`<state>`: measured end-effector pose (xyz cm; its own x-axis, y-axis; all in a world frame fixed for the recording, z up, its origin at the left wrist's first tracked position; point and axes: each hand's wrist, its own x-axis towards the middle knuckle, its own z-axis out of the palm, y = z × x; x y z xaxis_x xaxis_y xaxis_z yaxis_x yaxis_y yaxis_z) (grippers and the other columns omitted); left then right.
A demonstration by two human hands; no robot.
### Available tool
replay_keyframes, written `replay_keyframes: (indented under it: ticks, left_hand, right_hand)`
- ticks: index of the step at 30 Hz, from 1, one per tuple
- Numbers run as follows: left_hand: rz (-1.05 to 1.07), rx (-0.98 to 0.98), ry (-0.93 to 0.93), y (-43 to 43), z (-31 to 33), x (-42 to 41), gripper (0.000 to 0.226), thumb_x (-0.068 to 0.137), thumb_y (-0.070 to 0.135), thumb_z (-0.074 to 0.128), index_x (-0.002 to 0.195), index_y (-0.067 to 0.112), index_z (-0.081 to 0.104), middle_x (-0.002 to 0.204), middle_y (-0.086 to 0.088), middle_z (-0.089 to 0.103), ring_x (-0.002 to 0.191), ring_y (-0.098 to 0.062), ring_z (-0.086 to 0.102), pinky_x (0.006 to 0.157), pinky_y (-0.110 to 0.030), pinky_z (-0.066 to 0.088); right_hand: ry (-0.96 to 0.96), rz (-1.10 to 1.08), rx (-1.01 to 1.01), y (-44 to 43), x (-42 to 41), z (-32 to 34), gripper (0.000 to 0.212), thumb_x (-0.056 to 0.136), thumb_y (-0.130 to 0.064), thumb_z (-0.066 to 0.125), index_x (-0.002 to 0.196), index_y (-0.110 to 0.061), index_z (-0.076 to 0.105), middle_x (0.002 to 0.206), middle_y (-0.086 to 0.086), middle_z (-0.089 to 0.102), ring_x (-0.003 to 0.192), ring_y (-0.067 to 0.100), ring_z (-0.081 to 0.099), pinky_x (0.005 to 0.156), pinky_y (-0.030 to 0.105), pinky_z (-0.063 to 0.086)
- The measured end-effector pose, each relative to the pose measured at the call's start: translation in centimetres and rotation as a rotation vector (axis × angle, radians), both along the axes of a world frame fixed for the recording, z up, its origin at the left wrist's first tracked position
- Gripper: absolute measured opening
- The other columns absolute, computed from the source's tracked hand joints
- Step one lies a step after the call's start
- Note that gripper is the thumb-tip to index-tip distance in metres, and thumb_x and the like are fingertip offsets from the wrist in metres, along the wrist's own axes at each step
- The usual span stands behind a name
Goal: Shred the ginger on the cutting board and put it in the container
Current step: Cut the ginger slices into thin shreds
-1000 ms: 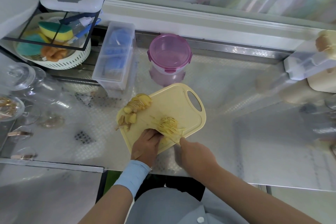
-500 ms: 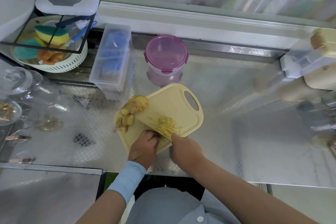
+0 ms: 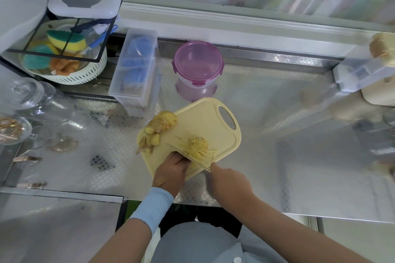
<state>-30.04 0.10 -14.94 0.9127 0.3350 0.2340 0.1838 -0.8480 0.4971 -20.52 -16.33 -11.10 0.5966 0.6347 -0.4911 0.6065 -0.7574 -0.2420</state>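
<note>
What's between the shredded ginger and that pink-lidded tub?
In the head view, only bare cutting board and a strip of steel counter separate the shredded ginger from the pink-lidded container.

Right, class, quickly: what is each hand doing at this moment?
Left hand: fingers curled on the cutting board; contents cannot be told.
Right hand: closed, holding the knife.

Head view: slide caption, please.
Right hand holds knife beside shredded ginger on yellow cutting board, left hand alongside; sliced ginger, lidded pink container behind.
</note>
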Motion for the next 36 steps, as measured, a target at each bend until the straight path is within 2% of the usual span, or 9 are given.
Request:
replay_keyframes:
  ticks: [4,9,13,16,18,23,27,31,36]
  left_hand:
    - [0.018,-0.046,0.011,0.0,-0.2,-0.1,0.028,0.088,0.02,0.05,0.087,0.011,0.076,0.091,-0.003,0.068,0.093,-0.018,0.053,0.056,-0.029,0.052]
    - [0.023,-0.044,-0.023,0.0,-0.3,0.0,0.028,0.088,0.02,0.05,0.088,0.01,0.076,0.092,-0.004,0.07,0.094,-0.018,0.053,0.071,-0.022,0.043]
    - [0.026,-0.025,-0.018,0.1,-0.2,0.0,0.029,0.087,0.02,0.049,0.086,0.012,0.076,0.091,-0.003,0.07,0.094,-0.017,0.053,0.068,-0.024,0.047]
    - [0.007,0.002,-0.023,0.2,-0.3,0.1,0.029,0.085,0.019,0.048,0.086,0.012,0.077,0.092,-0.004,0.071,0.095,-0.017,0.053,0.067,-0.026,0.049]
    - [0.001,-0.008,-0.025,0.2,-0.3,0.1,0.029,0.086,0.018,0.048,0.086,0.011,0.076,0.092,-0.005,0.07,0.095,-0.018,0.052,0.072,-0.024,0.045]
    - [0.037,-0.07,0.003,0.0,-0.6,-0.1,0.028,0.089,0.021,0.05,0.087,0.012,0.076,0.091,-0.002,0.069,0.093,-0.017,0.054,0.062,-0.027,0.049]
    - [0.039,-0.081,-0.011,0.0,-0.6,-0.1,0.029,0.088,0.02,0.049,0.089,0.011,0.077,0.093,-0.003,0.07,0.094,-0.018,0.054,0.069,-0.022,0.043]
    - [0.038,-0.076,-0.026,0.1,-0.6,0.0,0.029,0.087,0.019,0.05,0.088,0.01,0.077,0.093,-0.004,0.07,0.096,-0.017,0.052,0.074,-0.018,0.04]
    - [0.026,-0.054,-0.035,0.2,-1.0,0.0,0.029,0.088,0.021,0.05,0.085,0.01,0.077,0.093,-0.004,0.07,0.096,-0.017,0.053,0.074,-0.021,0.042]
  right_hand:
    - [0.04,0.029,-0.008,1.9,0.4,-0.2,0.013,0.097,-0.014,0.039,0.11,-0.018,0.039,0.069,0.001,0.043,0.056,0.021,0.042,0.048,0.032,0.028]
    - [0.051,0.054,-0.011,2.8,0.9,0.3,0.009,0.093,-0.012,0.04,0.097,-0.018,0.036,0.071,0.001,0.042,0.06,0.025,0.044,0.054,0.033,0.034]
    - [0.042,0.042,0.007,1.7,0.7,0.6,0.01,0.095,-0.017,0.04,0.099,-0.02,0.031,0.068,0.002,0.041,0.053,0.017,0.034,0.048,0.031,0.025]
    - [0.027,0.008,0.01,0.5,0.2,0.9,0.014,0.1,-0.024,0.04,0.112,-0.024,0.033,0.066,0.001,0.043,0.051,0.015,0.035,0.045,0.029,0.022]
    - [0.023,0.004,0.01,0.3,0.1,0.8,0.019,0.1,-0.026,0.04,0.118,-0.026,0.032,0.066,0.001,0.044,0.051,0.014,0.035,0.045,0.029,0.022]
    - [0.061,0.046,-0.011,2.8,0.6,0.3,0.012,0.095,-0.013,0.039,0.105,-0.018,0.036,0.072,0.001,0.044,0.061,0.024,0.047,0.053,0.032,0.033]
    - [0.09,0.06,-0.014,4.3,0.9,0.6,0.015,0.09,-0.006,0.039,0.095,-0.019,0.034,0.074,0.003,0.046,0.067,0.032,0.05,0.058,0.034,0.041]
    - [0.076,0.077,-0.01,3.1,1.0,1.3,0.013,0.092,-0.012,0.039,0.096,-0.019,0.03,0.073,0.004,0.045,0.06,0.024,0.044,0.052,0.032,0.034]
    - [0.026,0.076,-0.009,1.1,0.5,1.4,0.013,0.098,-0.021,0.04,0.11,-0.018,0.036,0.071,0.001,0.044,0.053,0.017,0.036,0.047,0.029,0.023]
